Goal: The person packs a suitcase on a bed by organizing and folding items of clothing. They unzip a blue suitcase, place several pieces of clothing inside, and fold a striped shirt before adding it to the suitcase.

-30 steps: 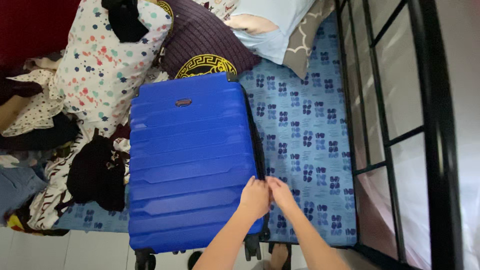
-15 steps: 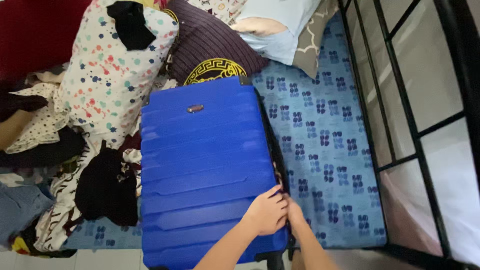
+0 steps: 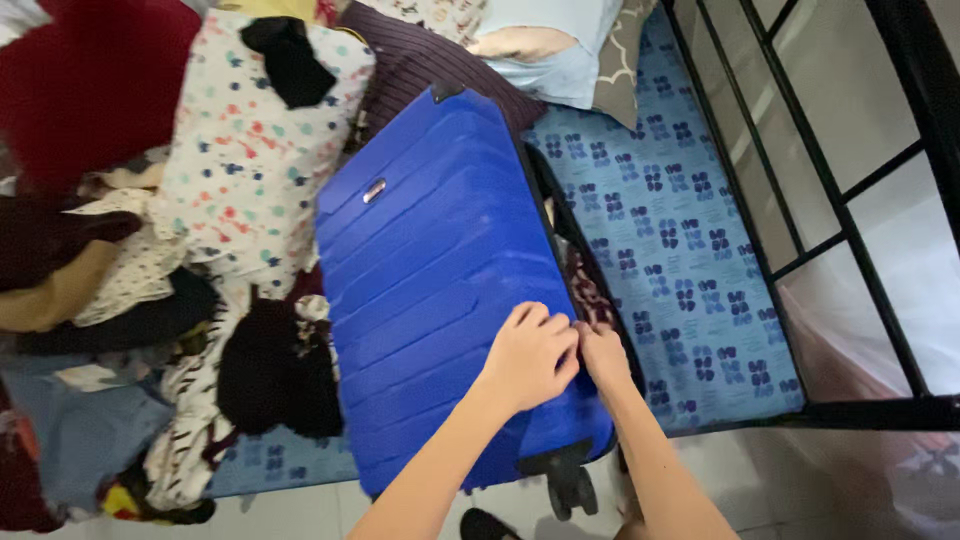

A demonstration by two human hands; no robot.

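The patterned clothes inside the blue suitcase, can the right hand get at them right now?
Probably yes: the right hand lies at the raised lid's edge of the blue suitcase, beside the patterned clothes showing in the gap.

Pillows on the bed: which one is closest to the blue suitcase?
The dark purple ribbed pillow. The suitcase has its top corner lying right over it, while the spotted white one sits off to the side and the light blue one is farther back.
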